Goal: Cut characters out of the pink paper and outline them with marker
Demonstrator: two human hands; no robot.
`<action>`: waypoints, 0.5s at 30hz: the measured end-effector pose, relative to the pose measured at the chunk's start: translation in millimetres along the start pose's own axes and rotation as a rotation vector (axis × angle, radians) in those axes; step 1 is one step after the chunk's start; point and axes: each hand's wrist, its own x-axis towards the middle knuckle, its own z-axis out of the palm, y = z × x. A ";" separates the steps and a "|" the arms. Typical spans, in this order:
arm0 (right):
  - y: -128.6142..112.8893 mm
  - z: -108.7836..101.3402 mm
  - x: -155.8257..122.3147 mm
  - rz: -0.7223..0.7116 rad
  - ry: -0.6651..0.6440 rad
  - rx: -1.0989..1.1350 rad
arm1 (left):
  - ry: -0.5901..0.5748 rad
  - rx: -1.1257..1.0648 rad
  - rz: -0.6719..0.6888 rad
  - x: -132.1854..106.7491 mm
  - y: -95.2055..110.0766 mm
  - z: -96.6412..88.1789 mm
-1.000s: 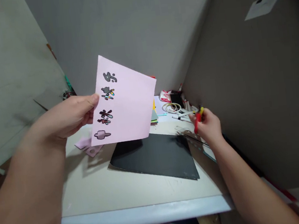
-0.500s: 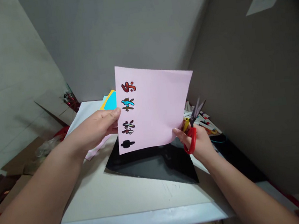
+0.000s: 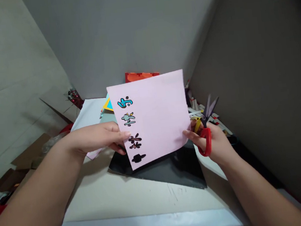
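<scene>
I hold up a pink sheet of paper (image 3: 161, 115) over the table. Chinese characters are cut through it along its left side, and the colours behind show in the openings. My left hand (image 3: 107, 138) pinches the left edge, thumb in front beside the characters. At the lower right edge, my right hand (image 3: 210, 138) grips the sheet between thumb and fingers. That same hand also keeps a pair of scissors (image 3: 206, 141) with red and yellow handles, its blades apart and pointing up. Beneath the sheet lies a glossy black sheet (image 3: 157, 172) on the table.
The pale table (image 3: 108, 201) stands against a grey partition (image 3: 130, 28). Markers (image 3: 219, 119) are heaped at the right. Behind the pink sheet are a red-orange item (image 3: 141, 76) and blue and yellow paper (image 3: 107, 105). Cardboard (image 3: 30, 152) sits at the left.
The pink sheet has tilted, its left side lower and its right side higher. Different colours show through the cut characters. The red-orange item has come into view, and the scissors have shifted right.
</scene>
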 end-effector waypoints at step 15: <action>-2.0 37.7 -42.0 0.243 -0.666 0.526 | 0.624 -0.035 0.144 -15.3 13.9 -0.1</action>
